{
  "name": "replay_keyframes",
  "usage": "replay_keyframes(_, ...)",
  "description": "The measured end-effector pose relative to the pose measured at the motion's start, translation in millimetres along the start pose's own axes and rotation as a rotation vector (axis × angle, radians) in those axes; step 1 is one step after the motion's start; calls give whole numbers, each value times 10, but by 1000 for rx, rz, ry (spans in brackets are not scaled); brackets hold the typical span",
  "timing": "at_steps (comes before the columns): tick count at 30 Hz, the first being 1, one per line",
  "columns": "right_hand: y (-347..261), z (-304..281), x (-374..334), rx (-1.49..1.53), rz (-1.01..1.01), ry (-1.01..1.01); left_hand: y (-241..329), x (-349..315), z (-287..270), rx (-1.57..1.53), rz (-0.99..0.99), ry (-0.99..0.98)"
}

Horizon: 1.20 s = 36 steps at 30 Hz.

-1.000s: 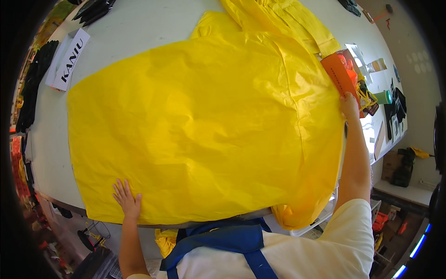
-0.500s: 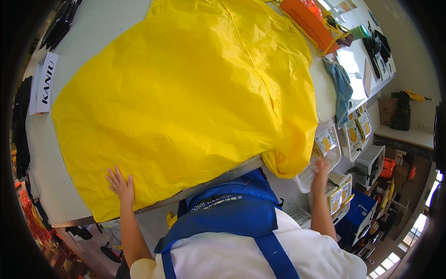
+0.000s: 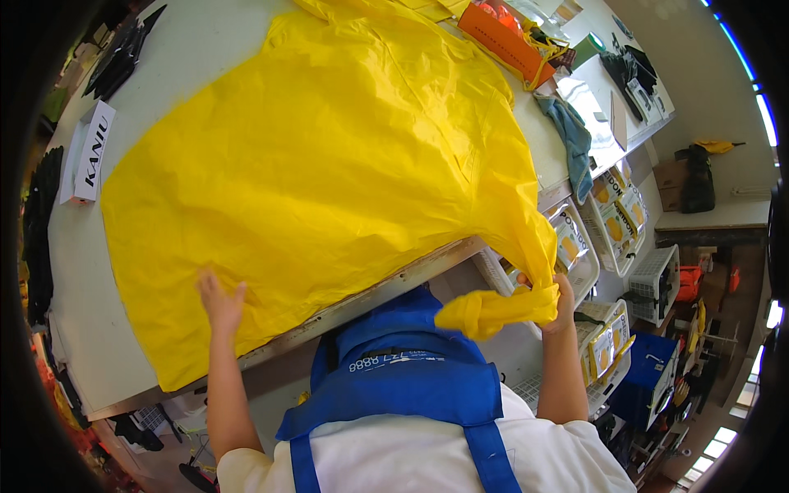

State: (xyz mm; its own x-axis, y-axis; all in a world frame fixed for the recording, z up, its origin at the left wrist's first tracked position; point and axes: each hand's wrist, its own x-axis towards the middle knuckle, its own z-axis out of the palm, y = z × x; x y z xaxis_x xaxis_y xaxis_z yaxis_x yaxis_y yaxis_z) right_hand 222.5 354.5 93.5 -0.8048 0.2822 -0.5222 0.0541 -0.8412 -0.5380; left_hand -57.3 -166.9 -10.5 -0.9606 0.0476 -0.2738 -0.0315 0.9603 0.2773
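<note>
A big yellow raincoat (image 3: 312,172), creased and glossy, lies spread over the white worktable (image 3: 189,49), its lower edge along the near side. Off the table's right front corner a narrow part like a sleeve hangs down and folds back to the left. My right hand (image 3: 564,306) is wrapped round that sleeve at the bend, some fingers hidden behind the cloth. Over the coat's lower left part is my left hand (image 3: 220,304), fingers apart and slightly blurred, holding nothing. Whether it touches the cloth I cannot tell.
A white box (image 3: 89,156) and black folded items (image 3: 123,53) lie at left. Farther right are an orange box (image 3: 503,41) of small things and a blue-grey cloth (image 3: 567,135) over the edge. White baskets (image 3: 608,238) with packets stand below, near a blue cabinet (image 3: 645,370).
My right hand, empty before, now grips the coat's sleeve, which has been drawn out past the table edge. My left hand has lifted or shifted slightly, its fingers still spread.
</note>
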Motion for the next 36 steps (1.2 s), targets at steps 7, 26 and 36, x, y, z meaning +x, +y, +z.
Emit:
replay_keyframes(7, 163, 832, 135, 270, 173, -329, 2929, -1100, 230, -890, 874, -879)
replay_keyframes(26, -1942, 254, 3735, -2296, -461, -592, 2134, -1302, -2148, -992, 11, -649)
replay_keyframes(36, -500, 1086, 2547, -1833, -778, -665, 644, -681, -37, -644, -604, 142)
